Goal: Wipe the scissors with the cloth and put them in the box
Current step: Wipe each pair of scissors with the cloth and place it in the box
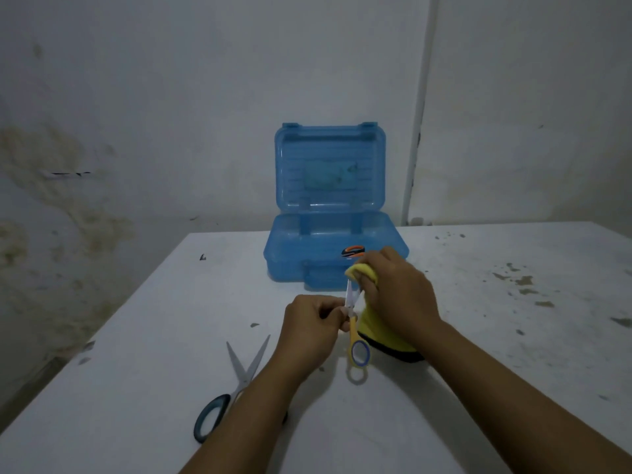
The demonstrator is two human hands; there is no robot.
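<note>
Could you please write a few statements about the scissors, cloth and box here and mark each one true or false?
1. The blue box stands open on the table. True.
2. The left hand holds the yellow-handled scissors. True.
3. The right hand is empty. False: it grips the yellow cloth at the blades.
4. The dark-handled scissors lie inside the box. False: they lie on the table, by the left forearm.
5. An orange-handled item sits in the box. True.
</note>
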